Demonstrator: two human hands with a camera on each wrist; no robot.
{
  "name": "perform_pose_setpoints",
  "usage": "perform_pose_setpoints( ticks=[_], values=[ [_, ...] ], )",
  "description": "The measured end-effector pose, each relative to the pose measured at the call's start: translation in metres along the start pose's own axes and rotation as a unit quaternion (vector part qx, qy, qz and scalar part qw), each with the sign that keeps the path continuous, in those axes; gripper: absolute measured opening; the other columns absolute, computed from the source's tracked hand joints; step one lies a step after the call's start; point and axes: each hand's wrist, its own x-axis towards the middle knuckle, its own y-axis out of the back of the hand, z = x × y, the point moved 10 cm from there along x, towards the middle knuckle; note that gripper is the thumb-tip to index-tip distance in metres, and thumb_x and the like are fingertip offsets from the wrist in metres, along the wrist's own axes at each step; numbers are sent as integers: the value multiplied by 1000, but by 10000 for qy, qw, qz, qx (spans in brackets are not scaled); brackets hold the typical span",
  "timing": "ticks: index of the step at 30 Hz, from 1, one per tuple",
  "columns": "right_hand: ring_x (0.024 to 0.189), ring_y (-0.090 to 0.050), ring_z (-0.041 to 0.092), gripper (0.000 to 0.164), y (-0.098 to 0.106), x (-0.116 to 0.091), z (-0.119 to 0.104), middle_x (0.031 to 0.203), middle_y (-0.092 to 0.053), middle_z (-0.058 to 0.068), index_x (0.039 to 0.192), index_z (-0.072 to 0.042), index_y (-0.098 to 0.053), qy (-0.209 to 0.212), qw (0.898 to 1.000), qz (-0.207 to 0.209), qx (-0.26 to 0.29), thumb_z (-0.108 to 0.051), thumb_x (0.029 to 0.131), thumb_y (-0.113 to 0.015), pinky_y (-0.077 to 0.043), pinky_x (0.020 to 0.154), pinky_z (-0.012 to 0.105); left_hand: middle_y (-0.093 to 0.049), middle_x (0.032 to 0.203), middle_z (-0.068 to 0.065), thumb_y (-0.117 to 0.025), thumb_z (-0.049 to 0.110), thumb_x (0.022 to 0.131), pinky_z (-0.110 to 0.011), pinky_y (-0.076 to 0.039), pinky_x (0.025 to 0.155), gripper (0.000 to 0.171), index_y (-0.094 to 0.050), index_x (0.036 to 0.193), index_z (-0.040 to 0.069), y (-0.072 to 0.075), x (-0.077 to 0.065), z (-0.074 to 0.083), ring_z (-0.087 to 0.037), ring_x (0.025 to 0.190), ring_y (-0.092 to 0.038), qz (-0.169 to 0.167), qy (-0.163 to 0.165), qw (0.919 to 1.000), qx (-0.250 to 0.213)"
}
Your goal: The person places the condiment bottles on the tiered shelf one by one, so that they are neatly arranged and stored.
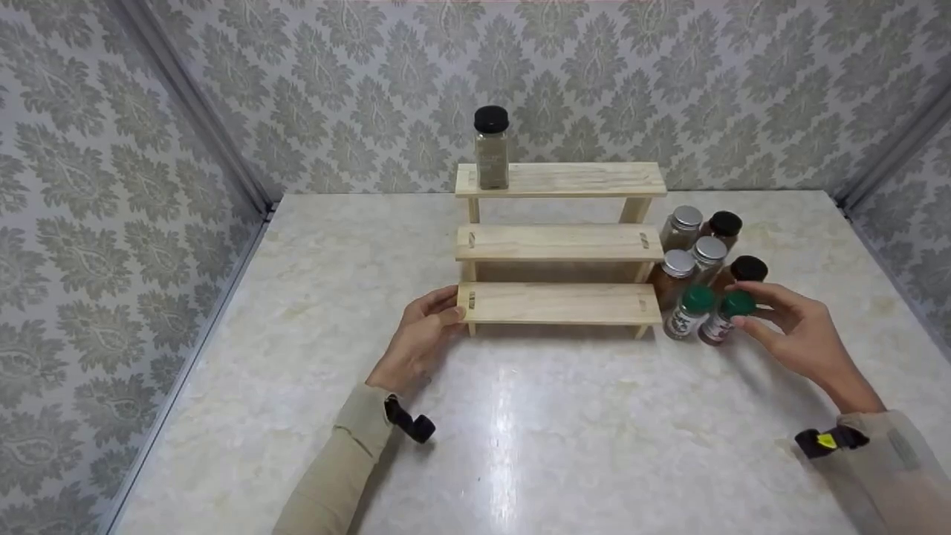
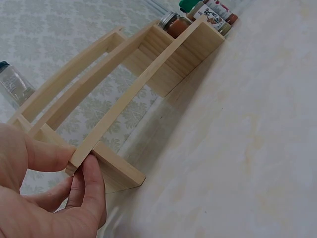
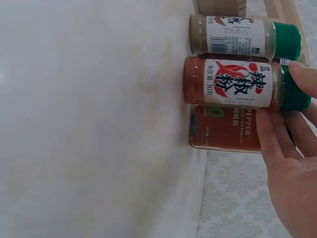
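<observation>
A three-step wooden rack (image 1: 559,241) stands on the table. My left hand (image 1: 423,334) pinches the left end of its lowest step, thumb on top and fingers beneath in the left wrist view. At the rack's right side, my right hand (image 1: 799,331) holds a small chili powder jar (image 3: 235,83) by its green cap, thumb on one side and fingers on the other. That jar is upright, its red contents showing through the glass. Beside it is another green-capped jar (image 1: 689,312) with a white label. A larger pepper jar (image 3: 225,128) lies just behind the held one.
One black-capped glass jar (image 1: 492,148) stands on the left of the top step. Silver-capped jars (image 1: 683,227) and black-capped jars (image 1: 722,229) crowd close against the rack's right side. Patterned wall panels (image 1: 416,82) enclose the pale table (image 1: 594,446) behind and at the sides.
</observation>
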Motion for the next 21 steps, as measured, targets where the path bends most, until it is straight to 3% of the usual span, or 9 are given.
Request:
perform_pose_setpoints(
  ticks=[11, 21],
  values=[
    [115, -65, -5, 52, 3, 2, -7, 131, -68, -16, 138, 9, -65, -13, 9998, 127, -157, 18, 88, -77, -54, 94, 8, -54, 153, -22, -61, -5, 102, -40, -55, 111, 56, -47, 156, -4, 0, -2, 2, -31, 131, -60, 1, -19, 10000, -32],
    [111, -65, -4, 49, 25, 22, -45, 124, -68, -21, 138, 5, -67, 48, 9983, 405, -421, 13, 91, -76, -52, 95, 6, -55, 153, -21, -62, -4, 102, -39, -57, 106, 55, -49, 155, -3, 1, -1, 2, -29, 126, -63, 64, -3, 10000, -17]
  ],
)
